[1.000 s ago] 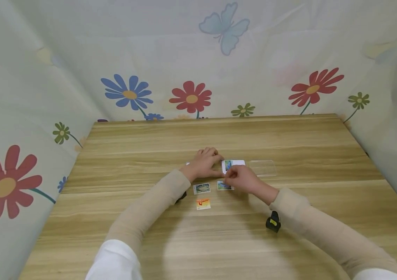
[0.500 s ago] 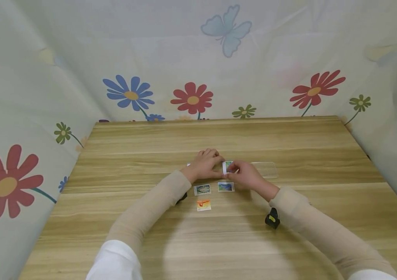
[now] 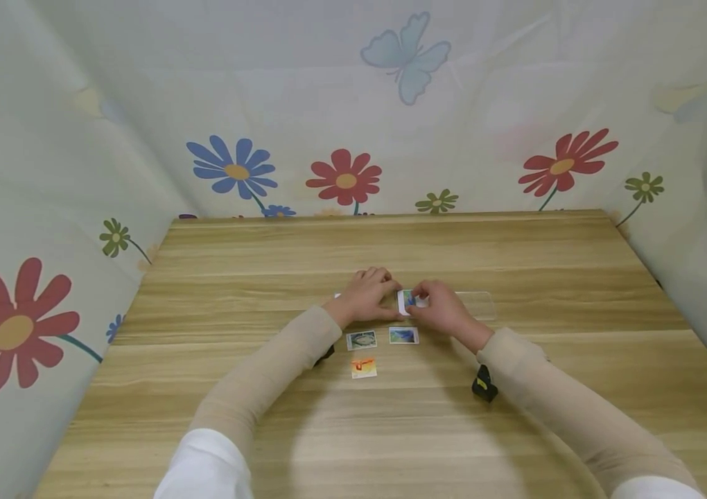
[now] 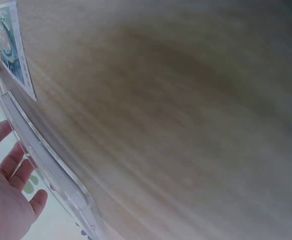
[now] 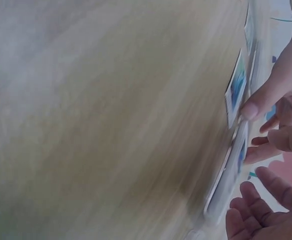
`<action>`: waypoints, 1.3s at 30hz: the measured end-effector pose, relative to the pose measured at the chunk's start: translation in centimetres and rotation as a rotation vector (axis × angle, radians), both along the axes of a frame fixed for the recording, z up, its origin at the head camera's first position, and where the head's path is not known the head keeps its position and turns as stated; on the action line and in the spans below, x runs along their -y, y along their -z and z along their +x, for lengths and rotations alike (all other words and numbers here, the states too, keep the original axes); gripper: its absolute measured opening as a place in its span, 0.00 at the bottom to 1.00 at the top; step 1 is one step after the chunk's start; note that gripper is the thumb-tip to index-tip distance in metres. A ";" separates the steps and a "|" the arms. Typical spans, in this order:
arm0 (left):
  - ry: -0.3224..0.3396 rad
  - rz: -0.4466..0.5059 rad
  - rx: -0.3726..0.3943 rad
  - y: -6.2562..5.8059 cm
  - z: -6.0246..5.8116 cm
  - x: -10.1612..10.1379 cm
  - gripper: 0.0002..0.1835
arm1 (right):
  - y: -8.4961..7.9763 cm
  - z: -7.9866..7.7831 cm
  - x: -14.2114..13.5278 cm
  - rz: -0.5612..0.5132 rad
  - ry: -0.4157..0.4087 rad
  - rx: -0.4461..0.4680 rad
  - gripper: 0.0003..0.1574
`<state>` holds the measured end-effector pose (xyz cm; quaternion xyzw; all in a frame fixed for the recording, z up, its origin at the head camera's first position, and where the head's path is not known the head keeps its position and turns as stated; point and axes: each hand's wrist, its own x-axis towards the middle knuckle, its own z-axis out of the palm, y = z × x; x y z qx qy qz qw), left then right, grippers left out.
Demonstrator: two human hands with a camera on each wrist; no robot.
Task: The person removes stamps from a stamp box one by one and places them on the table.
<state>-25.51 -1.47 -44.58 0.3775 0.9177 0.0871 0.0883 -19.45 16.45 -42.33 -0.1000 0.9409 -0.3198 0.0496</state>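
A blue-green stamp (image 3: 409,299) lies on a flat white case (image 5: 224,187), partly hidden by fingers. My left hand (image 3: 364,294) holds that case's left end between thumb and index finger. My right hand (image 3: 441,306) hovers over the case, thumb and index finger bent around the stamp with a gap between their tips. In the right wrist view, its other fingers (image 5: 250,212) hang loosely curved. Nearer to me lie a greenish stamp (image 3: 362,339), a blue stamp (image 3: 403,335) and an orange-yellow stamp (image 3: 364,367).
A clear plastic cover (image 3: 479,305) lies right of my right hand. Another flat pale case (image 4: 51,160) sits under my left hand, mostly hidden in the head view. The wooden table (image 3: 204,263) meets a flower-patterned cloth (image 3: 303,90) at its back and sides.
My right hand has moved slightly up from the near blue stamp, uncovering it, and onto the stamp on the white case. The left hand has stayed in place.
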 end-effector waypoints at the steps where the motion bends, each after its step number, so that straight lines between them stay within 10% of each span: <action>1: -0.001 0.001 0.000 0.0 0.0 0.0 0.36 | 0.1 -0.1 0.0 0.007 -0.005 -0.012 0.22; 39: -0.005 0.010 0.021 0.4 -0.3 0.0 0.35 | 0.8 -2.9 -0.8 0.158 -0.138 0.003 0.24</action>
